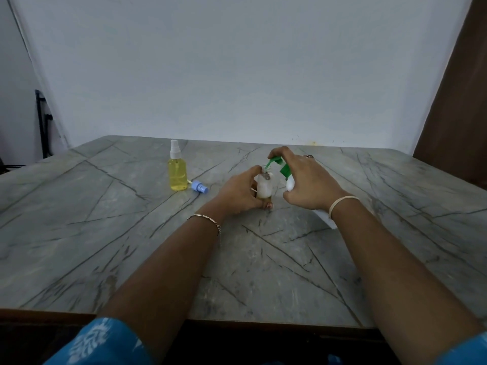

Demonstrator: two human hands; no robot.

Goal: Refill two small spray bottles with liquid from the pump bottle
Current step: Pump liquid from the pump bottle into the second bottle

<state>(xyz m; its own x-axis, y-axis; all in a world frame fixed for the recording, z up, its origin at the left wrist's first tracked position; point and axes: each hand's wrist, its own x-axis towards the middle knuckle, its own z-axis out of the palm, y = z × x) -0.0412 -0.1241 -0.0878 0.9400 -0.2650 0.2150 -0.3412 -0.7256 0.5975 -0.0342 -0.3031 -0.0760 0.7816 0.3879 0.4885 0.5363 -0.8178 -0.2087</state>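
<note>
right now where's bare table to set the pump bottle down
Bare table lies right of the right hand, and the near strip by the front edge is free too. It is crowded left of the left hand: the yellow spray bottle and the loose blue spray cap sit there.

Just beyond the left hand's fingers [257, 172], the open small bottle [264, 186] and the green pump nozzle [274, 162] crowd together, leaving no gap between the two hands. Off to the left of those fingers, a yellow spray bottle [178, 170] and a loose blue spray cap [199, 186] stand close together. To the right of the right hand's fingers [283, 154], the marble table [395, 219] lies bare, as does the near side under both forearms.
</note>
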